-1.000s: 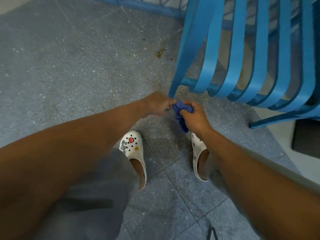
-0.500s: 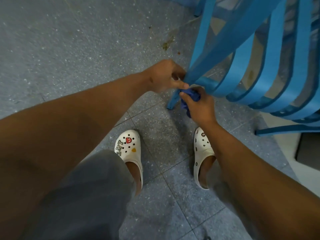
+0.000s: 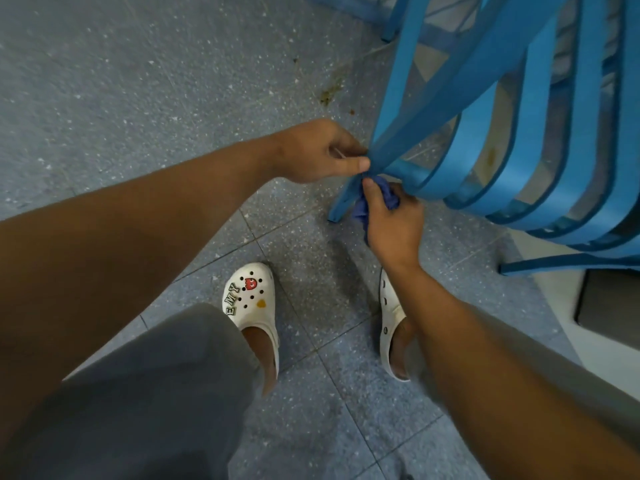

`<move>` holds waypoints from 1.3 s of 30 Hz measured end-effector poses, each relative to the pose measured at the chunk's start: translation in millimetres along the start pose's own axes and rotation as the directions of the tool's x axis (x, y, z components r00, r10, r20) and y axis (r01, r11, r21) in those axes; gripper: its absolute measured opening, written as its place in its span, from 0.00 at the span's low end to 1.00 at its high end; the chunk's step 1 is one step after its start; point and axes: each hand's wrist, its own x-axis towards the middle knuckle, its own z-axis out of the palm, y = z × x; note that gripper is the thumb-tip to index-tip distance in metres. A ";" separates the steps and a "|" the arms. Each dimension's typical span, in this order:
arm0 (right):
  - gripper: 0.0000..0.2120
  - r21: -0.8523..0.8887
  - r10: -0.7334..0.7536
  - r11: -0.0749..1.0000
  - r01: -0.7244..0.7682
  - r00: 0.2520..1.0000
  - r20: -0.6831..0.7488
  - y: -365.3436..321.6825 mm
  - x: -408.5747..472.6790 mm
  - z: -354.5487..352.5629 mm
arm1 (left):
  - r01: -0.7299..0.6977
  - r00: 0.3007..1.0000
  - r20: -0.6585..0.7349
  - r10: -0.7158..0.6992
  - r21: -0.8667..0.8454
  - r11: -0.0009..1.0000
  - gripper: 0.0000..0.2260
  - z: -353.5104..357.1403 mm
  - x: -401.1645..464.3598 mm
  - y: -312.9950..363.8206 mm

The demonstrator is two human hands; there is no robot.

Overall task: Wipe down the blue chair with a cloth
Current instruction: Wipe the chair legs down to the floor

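The blue chair point(image 3: 512, 133), made of curved blue slats, fills the upper right and stands tilted. My left hand point(image 3: 322, 152) grips the chair's frame at its left corner, thumb along the slat edge. Just below, my right hand point(image 3: 391, 220) holds a bunched blue cloth point(image 3: 389, 199) pressed against the chair leg point(image 3: 341, 202) under that corner. Most of the cloth is hidden inside my fingers.
Speckled grey floor tiles point(image 3: 138, 98) spread all around, with a brown stain point(image 3: 327, 95) near the chair. My feet in white clogs point(image 3: 252, 299) stand below the hands. A pale step and a dark mat point(image 3: 609, 303) lie at the right edge.
The chair has tilted further and its corner moved up with my left hand. My right hand followed with the cloth, from the leg's foot up to the corner.
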 end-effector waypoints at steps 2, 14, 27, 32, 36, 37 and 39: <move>0.17 0.046 0.115 0.993 -0.113 0.992 -0.049 -13.8 -14.6 2.5 | 0.037 0.999 -0.018 -0.037 -0.010 0.999 0.18 -6.1 -7.9 6.2; 0.17 0.317 0.107 0.948 -0.032 0.969 -0.223 -106.4 -65.2 -31.6 | -0.003 0.984 -0.178 -0.029 -0.176 0.984 0.10 -28.6 -39.4 58.0; 0.22 0.273 0.330 0.915 -0.298 0.941 -0.077 -83.9 -52.9 -5.2 | 0.014 0.979 -0.197 -0.045 -0.157 0.988 0.11 -25.4 -41.4 44.0; 0.18 0.282 0.346 0.905 -0.320 0.937 -0.048 -77.1 -37.5 15.5 | 0.031 0.983 -0.178 -0.050 -0.110 0.994 0.15 -15.2 -39.1 35.0; 0.16 0.063 0.448 0.892 -0.447 0.894 -0.003 -24.6 -29.6 14.6 | 0.046 0.977 -0.207 -0.060 -0.073 0.996 0.14 -3.6 -38.4 20.1; 0.14 0.017 0.440 0.898 -0.440 0.898 -0.005 -11.1 -30.1 10.1 | 0.057 0.975 -0.210 -0.070 -0.067 0.996 0.13 -0.2 -37.7 13.7; 0.09 0.011 0.419 0.908 -0.419 0.908 0.022 11.6 -31.4 -3.5 | 0.092 0.970 -0.219 -0.102 -0.054 0.994 0.11 8.7 -35.1 -0.7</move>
